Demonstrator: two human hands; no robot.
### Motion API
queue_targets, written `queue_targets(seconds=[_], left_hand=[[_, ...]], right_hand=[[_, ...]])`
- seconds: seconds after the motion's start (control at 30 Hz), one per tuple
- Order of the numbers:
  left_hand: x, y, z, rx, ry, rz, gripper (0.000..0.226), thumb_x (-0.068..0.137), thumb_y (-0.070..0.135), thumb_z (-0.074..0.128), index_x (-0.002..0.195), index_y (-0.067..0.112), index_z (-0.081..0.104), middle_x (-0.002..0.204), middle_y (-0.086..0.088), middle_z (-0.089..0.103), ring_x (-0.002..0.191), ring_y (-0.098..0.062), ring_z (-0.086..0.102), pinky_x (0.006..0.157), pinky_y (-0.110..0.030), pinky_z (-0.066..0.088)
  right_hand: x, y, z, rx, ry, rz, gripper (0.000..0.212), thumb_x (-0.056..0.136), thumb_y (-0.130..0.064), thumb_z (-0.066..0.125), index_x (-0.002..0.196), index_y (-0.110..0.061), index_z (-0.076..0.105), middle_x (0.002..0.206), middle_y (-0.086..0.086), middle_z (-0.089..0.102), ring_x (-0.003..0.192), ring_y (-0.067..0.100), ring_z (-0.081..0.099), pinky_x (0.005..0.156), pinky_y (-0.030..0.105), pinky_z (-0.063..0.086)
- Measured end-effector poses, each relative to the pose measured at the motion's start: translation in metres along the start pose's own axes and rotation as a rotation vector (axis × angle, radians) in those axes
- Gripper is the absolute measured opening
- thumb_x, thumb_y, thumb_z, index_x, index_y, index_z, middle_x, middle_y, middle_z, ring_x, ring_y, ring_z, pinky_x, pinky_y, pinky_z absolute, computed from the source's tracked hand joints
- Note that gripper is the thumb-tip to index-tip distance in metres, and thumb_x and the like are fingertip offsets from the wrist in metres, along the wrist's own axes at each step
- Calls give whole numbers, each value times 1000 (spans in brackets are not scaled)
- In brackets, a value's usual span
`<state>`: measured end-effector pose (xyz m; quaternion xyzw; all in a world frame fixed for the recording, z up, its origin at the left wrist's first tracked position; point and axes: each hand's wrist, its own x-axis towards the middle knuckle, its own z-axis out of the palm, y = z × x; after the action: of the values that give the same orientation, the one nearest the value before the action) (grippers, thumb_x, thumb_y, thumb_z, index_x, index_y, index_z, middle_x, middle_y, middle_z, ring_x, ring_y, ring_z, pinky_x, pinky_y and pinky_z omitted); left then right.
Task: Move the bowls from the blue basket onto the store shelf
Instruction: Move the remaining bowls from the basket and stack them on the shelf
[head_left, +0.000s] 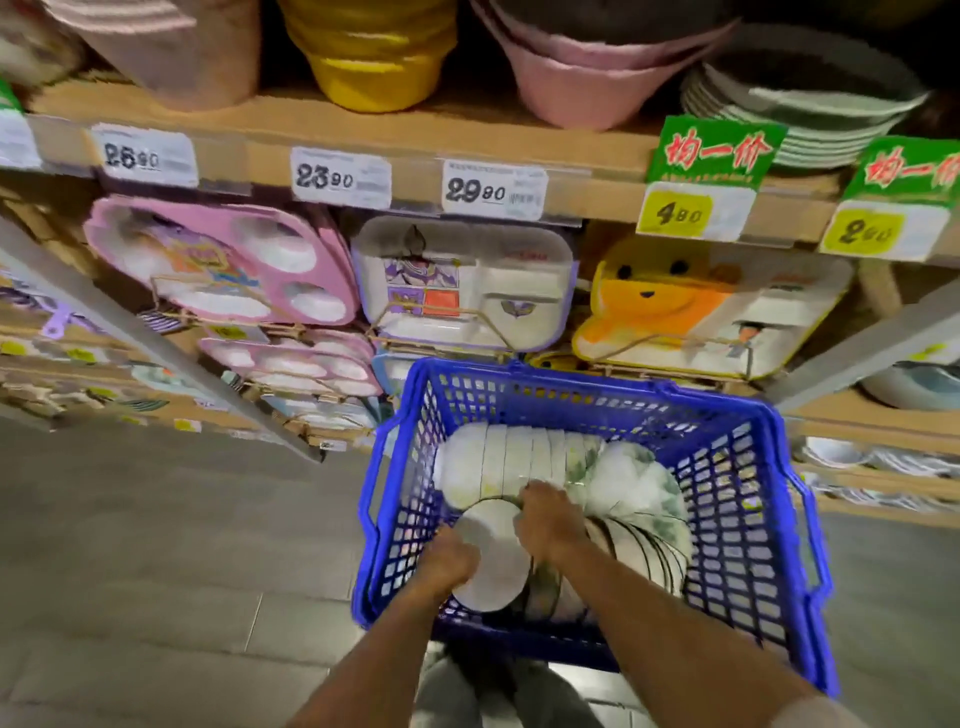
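Basket: your blue basket (737, 499) is rigid plastic lattice, standing on the floor below the store shelf (415, 171).
Contents: glossy white bowls (519, 462), green-patterned, lie stacked on edge in rows.
Left hand (447, 564): your fingers curl on a round white bowl's (493, 561) underside.
Right hand (550, 519): fingers clasp its far rim.
Blur: shelf goods smeared.

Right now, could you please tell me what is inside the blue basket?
Stacks of white bowls lying sideways in the blue basket; both hands reach in. The basket floor is hidden beneath them.
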<state>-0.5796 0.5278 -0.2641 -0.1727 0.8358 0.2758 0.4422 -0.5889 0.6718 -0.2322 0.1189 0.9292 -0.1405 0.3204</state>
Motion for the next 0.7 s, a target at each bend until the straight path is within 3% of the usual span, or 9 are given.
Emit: queue_targets(seconds=[0.17, 0.3, 0.47, 0.6, 0.7], left_hand=[[24, -5, 4, 33, -6, -6, 36, 95, 14, 50, 127, -2, 46, 132, -22, 54, 122, -35, 52, 96, -35, 41], [32, -12, -1, 83, -20, 75, 32, 95, 4, 40, 125, -4, 47, 130, -24, 53, 119, -37, 52, 94, -38, 42], [26, -5, -20, 178, 24, 200, 44, 93, 3, 39, 136, 11, 45, 131, -17, 54, 119, -34, 52, 95, -40, 43], [8, 11, -38, 205, 43, 219, 60, 93, 4, 40, 148, 26, 32, 139, -12, 50, 124, -31, 51, 100, -36, 43], [-10, 30, -57, 215, 82, 248, 51, 94, 6, 40, 144, 17, 39, 138, -14, 52, 124, -32, 51, 101, -36, 44]], right_hand=[[3, -6, 8, -22, 42, 22, 39, 91, -12, 43, 127, -13, 57, 131, 10, 54, 119, 31, 51, 99, 42, 45], [4, -6, 9, -18, 16, 31, 40, 92, -12, 43, 128, -19, 59, 133, 7, 51, 122, 30, 48, 102, 42, 43], [8, 2, 3, 50, -114, 3, 48, 94, -10, 39, 137, -25, 52, 144, 6, 44, 131, 30, 41, 109, 40, 37], [1, 1, -11, 336, -59, -11, 47, 97, -9, 38, 139, -23, 51, 142, 5, 51, 126, 27, 49, 103, 27, 40], [-11, 3, -30, 753, -5, -11, 43, 99, -4, 37, 134, -20, 56, 133, 11, 58, 112, 28, 58, 92, 29, 48]])
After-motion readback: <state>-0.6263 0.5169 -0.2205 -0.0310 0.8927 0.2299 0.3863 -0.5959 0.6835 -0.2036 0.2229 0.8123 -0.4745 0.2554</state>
